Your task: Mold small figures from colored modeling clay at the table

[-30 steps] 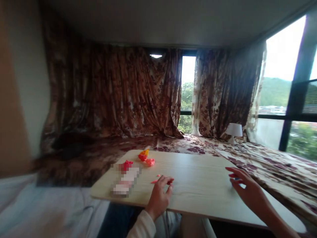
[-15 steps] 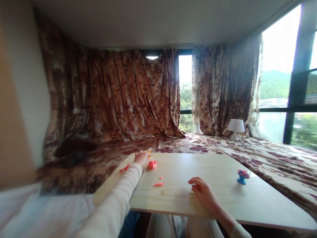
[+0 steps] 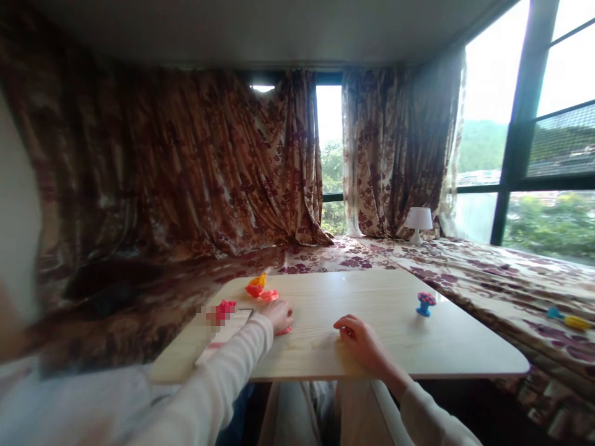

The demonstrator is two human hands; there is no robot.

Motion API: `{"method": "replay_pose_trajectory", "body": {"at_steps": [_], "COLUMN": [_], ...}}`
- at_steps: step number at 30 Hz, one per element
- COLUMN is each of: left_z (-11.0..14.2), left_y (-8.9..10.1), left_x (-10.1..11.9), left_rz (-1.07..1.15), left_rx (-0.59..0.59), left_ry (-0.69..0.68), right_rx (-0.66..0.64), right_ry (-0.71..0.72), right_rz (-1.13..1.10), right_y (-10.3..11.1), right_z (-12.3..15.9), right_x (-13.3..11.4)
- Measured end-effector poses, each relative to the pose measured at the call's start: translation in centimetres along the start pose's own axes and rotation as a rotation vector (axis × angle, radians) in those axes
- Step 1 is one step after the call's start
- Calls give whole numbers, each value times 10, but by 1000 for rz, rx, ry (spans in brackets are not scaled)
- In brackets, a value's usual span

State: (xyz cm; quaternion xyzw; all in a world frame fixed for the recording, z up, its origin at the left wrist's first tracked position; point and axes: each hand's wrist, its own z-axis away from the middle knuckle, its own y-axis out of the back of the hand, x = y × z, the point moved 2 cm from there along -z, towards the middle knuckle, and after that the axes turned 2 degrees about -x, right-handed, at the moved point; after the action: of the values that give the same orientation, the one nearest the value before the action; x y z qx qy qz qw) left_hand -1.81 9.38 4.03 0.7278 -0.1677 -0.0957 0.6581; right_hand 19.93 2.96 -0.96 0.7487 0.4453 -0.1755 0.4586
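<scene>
My left hand [image 3: 279, 316] is lowered to the table [image 3: 320, 359], its fingers bent together beside a thin coral clay-like piece [image 3: 284, 331]; whatever they pinch is hidden. Just beyond it lie a crumpled coral lump [image 3: 269, 295] and a red and yellow lump [image 3: 256, 284]. Holding nothing, my right hand [image 3: 359, 339] rests on the table with loosely curled fingers, the thumb and index finger apart. To its right stands a blue mushroom-shaped piece [image 3: 424, 304] with a pink-dotted top.
A deep pink lump [image 3: 227, 307] and a flat pale object [image 3: 235, 327], partly blurred out, are at the table's left. A white lamp [image 3: 418, 223] stands behind, before the curtains. Blue and yellow items [image 3: 576, 322] lie on the flowered cover at right.
My left hand went from over the lamp side to the far-left lumps, then came back nearer to the thin coral piece. My right hand moved left, away from the blue mushroom-shaped piece. The view shifted right.
</scene>
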Motion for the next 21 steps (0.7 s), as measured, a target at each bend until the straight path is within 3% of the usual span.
{"method": "replay_pose_trajectory", "body": {"at_steps": [7, 16, 18, 21], "left_z": [15, 73, 74, 56], "left_y": [-3, -14, -14, -6], "left_x": [0, 22, 22, 11], "left_rz": [63, 61, 74, 81], "left_rx": [54, 198, 196, 181], "left_ry": [81, 1, -21, -1], "right_rx": [-24, -31, -34, -46], "right_ry": [23, 33, 32, 32], "right_rz": [41, 36, 44, 59], "right_y": [0, -1, -1, -1], "right_z": [1, 1, 1, 2], "right_x": [1, 4, 4, 3]}}
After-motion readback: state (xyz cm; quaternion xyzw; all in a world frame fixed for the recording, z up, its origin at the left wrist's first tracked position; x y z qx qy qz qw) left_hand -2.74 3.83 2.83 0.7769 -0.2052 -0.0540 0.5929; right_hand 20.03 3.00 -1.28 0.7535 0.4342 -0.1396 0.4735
